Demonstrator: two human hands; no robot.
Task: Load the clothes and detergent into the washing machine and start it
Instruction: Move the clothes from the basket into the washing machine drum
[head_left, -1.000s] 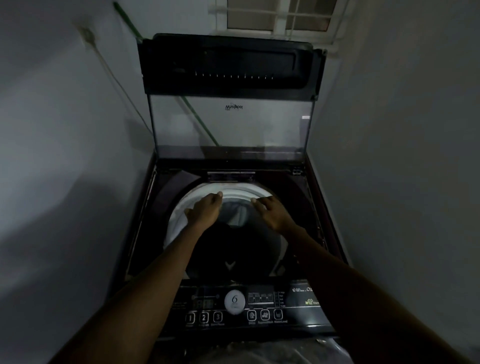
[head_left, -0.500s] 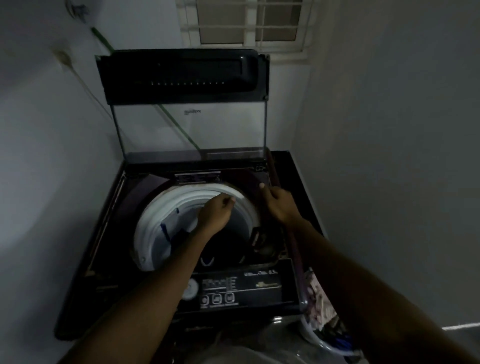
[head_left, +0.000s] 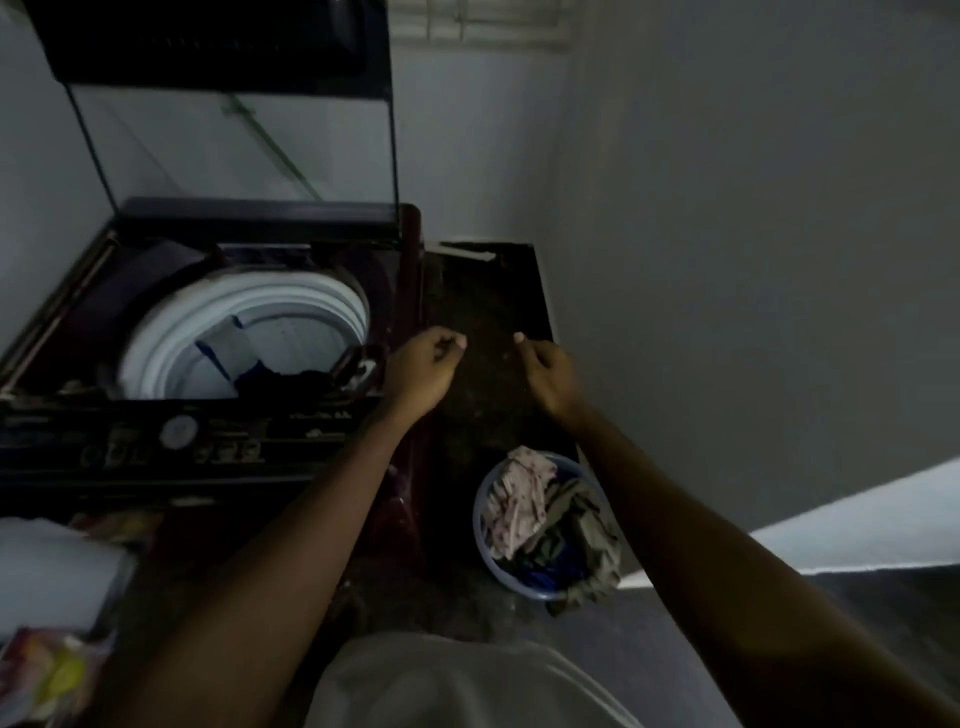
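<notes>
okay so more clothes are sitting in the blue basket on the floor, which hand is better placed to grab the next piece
Right, probably. The right hand hangs empty above the floor, more directly over the blue basket of clothes. The left hand, also empty, is beside the washing machine, farther across.

Bare dark floor (head_left: 483, 332) lies beneath both hands. The washing machine (head_left: 208, 322) walls the left; its raised lid (head_left: 223, 47) leaves the drum mouth seemingly open. Below, a heaped laundry basket (head_left: 485, 545).

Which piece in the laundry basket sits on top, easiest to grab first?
The pale pink patterned garment, heaped highest at the far-left side of the blue basket; the olive and blue clothes lie lower.
</notes>
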